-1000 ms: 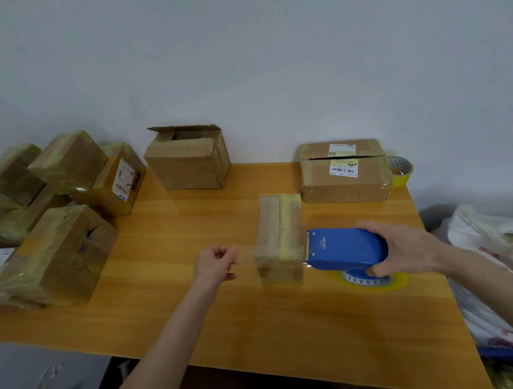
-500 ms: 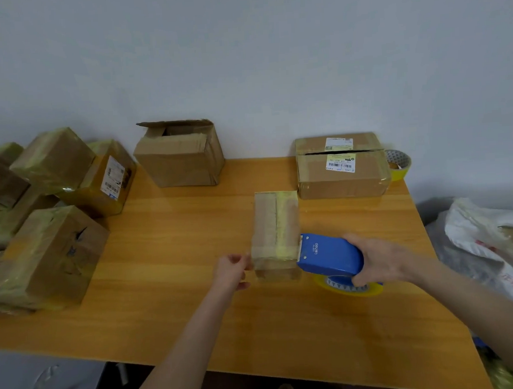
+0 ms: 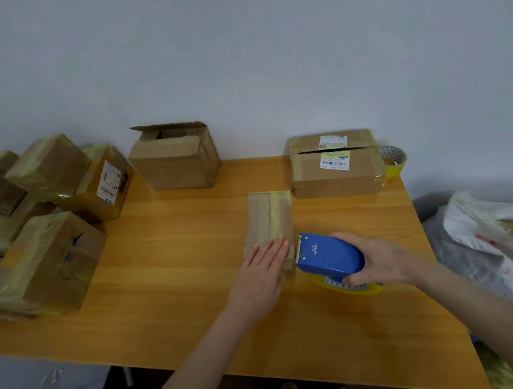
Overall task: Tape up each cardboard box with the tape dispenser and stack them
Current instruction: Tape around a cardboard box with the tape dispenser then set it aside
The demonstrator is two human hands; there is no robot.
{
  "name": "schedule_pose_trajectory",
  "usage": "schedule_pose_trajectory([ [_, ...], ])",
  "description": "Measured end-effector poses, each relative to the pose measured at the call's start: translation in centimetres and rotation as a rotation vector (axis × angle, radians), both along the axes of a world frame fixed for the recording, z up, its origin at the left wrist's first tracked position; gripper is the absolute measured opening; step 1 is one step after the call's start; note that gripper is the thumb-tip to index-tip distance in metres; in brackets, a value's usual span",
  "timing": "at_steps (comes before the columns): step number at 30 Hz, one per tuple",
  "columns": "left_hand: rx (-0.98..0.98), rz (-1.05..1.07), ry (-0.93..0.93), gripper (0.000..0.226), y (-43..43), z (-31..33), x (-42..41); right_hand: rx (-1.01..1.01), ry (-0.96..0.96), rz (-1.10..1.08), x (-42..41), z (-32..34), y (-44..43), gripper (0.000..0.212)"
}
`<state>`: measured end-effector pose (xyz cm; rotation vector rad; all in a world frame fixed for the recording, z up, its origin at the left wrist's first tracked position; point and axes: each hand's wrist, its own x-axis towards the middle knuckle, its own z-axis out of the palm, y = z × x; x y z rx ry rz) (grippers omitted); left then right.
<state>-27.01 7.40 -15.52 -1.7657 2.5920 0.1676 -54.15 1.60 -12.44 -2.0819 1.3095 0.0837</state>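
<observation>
box: the cardboard box is lying in the middle of the table, tape running along its top.
left hand: is pressing flat, fingers straight, on the box's near end.
right hand: is gripping the blue tape dispenser, toothed edge at the box's right side.
doing it well: bearing down so the box is not sliding; drawing tape taut, tearing cleanly.

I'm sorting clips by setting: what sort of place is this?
Probably a makeshift parcel-packing spot in a plain room: a wooden table against a bare wall, taped cardboard boxes heaped at its left, a spare tape roll at the back.
</observation>
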Motion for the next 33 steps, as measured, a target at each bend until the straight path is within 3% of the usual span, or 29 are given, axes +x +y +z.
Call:
schedule_pose_trajectory([
  [3, -0.013, -0.024, -0.044, 0.07, -0.2, 0.0, 0.3, 0.03, -0.026, -0.012, -1.7, 0.3, -0.1, 0.082],
  [8, -0.007, -0.024, -0.053, 0.075, 0.0, -0.1, 0.3, 0.024, 0.088, 0.029, -3.5, 0.3, -0.1, 0.085],
  [15, 0.004, -0.032, 0.009, 0.078, 0.0, 0.1, 0.3, 0.028, 0.316, 0.145, 1.9, 0.6, -1.9, 0.084],
  [21, -0.007, -0.04, 0.047, 0.076, -0.2, -0.2, 0.4, 0.098, 0.355, 0.157, 3.2, 2.0, -3.7, 0.074],
  [27, -0.022, -0.05, 0.054, 0.075, -0.2, -0.2, 0.5, 0.222, 0.338, 0.102, 4.0, 2.9, -4.2, 0.061],
  [31, -0.019, -0.055, 0.06, 0.077, 0.0, -0.2, 0.6, 0.077, 0.459, 0.029, 3.4, 2.7, -3.6, 0.055],
  [33, -0.025, -0.042, 0.069, 0.076, 0.0, -0.1, 0.5, 0.052, 0.359, -0.092, 2.2, 2.4, -3.7, 0.055],
])
